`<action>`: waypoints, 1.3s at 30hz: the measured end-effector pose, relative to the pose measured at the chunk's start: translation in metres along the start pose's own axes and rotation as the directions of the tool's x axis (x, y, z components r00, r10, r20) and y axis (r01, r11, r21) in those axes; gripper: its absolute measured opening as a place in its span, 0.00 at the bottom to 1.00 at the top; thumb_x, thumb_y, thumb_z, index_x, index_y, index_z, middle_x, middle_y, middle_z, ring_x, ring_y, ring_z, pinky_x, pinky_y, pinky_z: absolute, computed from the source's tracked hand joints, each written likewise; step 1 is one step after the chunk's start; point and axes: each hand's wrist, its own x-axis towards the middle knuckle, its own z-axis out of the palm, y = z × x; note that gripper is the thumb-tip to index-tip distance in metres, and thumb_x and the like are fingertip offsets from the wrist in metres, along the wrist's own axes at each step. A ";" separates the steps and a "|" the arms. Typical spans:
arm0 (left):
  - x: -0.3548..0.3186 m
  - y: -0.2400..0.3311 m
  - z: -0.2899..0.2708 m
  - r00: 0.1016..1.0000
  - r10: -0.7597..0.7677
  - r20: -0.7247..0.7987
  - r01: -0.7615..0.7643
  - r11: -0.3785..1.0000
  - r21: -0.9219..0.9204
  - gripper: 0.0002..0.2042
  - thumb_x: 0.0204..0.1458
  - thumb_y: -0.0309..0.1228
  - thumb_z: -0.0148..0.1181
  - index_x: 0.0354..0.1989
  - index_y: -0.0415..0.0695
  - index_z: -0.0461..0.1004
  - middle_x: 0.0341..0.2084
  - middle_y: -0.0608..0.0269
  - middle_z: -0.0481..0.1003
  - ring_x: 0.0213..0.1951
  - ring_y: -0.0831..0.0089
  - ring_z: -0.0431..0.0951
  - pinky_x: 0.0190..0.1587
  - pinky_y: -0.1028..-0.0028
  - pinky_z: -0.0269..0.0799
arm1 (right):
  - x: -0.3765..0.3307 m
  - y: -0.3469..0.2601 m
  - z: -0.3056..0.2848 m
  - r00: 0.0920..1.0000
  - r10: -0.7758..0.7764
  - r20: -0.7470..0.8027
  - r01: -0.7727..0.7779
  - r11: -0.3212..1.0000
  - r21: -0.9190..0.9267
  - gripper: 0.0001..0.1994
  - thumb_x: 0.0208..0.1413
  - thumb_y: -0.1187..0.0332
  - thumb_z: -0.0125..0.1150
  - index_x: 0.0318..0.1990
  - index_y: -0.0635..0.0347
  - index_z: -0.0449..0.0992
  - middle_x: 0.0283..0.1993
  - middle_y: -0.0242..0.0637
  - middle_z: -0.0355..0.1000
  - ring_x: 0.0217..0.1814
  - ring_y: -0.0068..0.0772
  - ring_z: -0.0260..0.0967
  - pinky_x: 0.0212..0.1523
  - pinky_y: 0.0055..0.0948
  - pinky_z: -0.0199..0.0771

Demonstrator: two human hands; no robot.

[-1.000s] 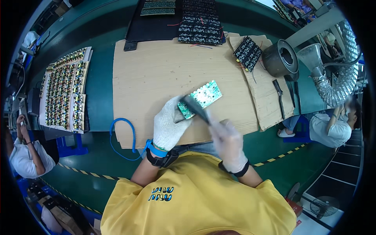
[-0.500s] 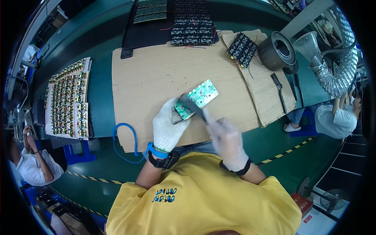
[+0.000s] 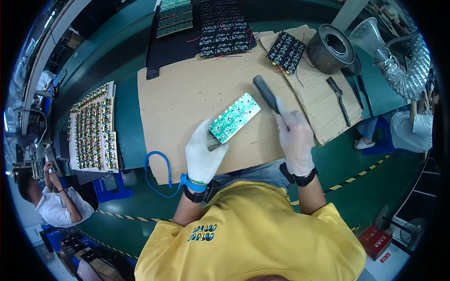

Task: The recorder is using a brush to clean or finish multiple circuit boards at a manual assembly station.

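My left hand [image 3: 205, 152], in a white knit glove, grips the lower left end of a green circuit board [image 3: 235, 118]. The board slants up to the right above the cardboard sheet [image 3: 187, 89], its soldered-looking face toward me. In my right hand [image 3: 296, 140], under a pale thin glove, is the handle of a dark brush [image 3: 266, 92]. The brush head points up and left, apart from the board and to its right. A blue wrist strap [image 3: 194, 185] with a coiled cord circles my left wrist.
Rows of assembled boards [image 3: 93, 131] lie at the left. Black boards [image 3: 225, 33] with loose wires fill a dark tray at the back. At the right are a grey metal pot [image 3: 328, 49], another brush [image 3: 338, 99], and a flexible silver duct [image 3: 410, 63]. Other people sit at both sides.
My right hand has drawn the brush off the board, up and to the right. The board stays in my left hand, and the whole view has shifted slightly.
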 end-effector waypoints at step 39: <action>0.081 -0.029 -0.032 0.756 -0.049 0.652 0.632 0.311 -0.710 0.34 0.75 0.51 0.40 0.78 0.35 0.52 0.70 0.33 0.63 0.64 0.38 0.71 0.59 0.52 0.78 | 0.012 0.021 0.018 0.935 0.241 0.259 -0.300 0.153 0.942 0.26 0.73 0.59 0.57 0.73 0.64 0.67 0.29 0.21 0.61 0.21 0.10 0.52 0.20 0.15 0.48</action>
